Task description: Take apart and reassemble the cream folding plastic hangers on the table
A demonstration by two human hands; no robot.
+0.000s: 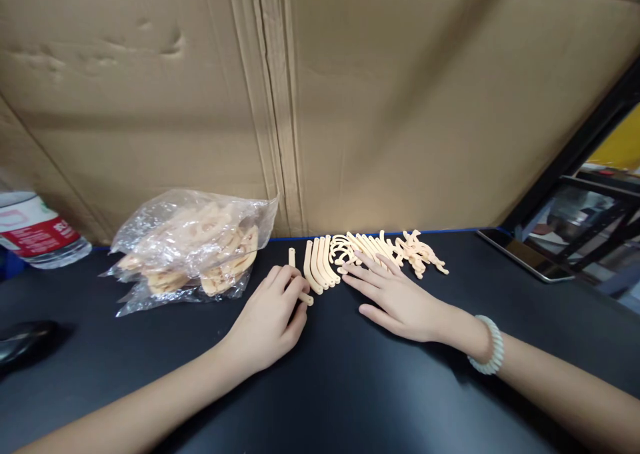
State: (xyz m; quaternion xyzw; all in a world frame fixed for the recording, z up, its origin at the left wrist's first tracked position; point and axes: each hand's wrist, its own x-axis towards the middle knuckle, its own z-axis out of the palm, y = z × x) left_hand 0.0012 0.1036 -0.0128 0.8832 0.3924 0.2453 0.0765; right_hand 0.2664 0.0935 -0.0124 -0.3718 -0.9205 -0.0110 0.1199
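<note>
Several cream plastic pieces [373,251], curved strips and rings, lie in a row on the black table [350,387] near the cardboard wall. My left hand [273,321] rests on the table with its fingers curled round a short straight cream stick [299,282] at the row's left end. My right hand [395,294] lies flat with fingers stretched out, its fingertips touching the middle pieces of the row. A pale bead bracelet [490,346] is on my right wrist.
A clear plastic bag [193,247] with more cream pieces lies at the left. A water bottle [35,231] lies at the far left, a black mouse [25,341] below it. A tablet [530,257] lies at the right. A cardboard wall [320,101] stands behind.
</note>
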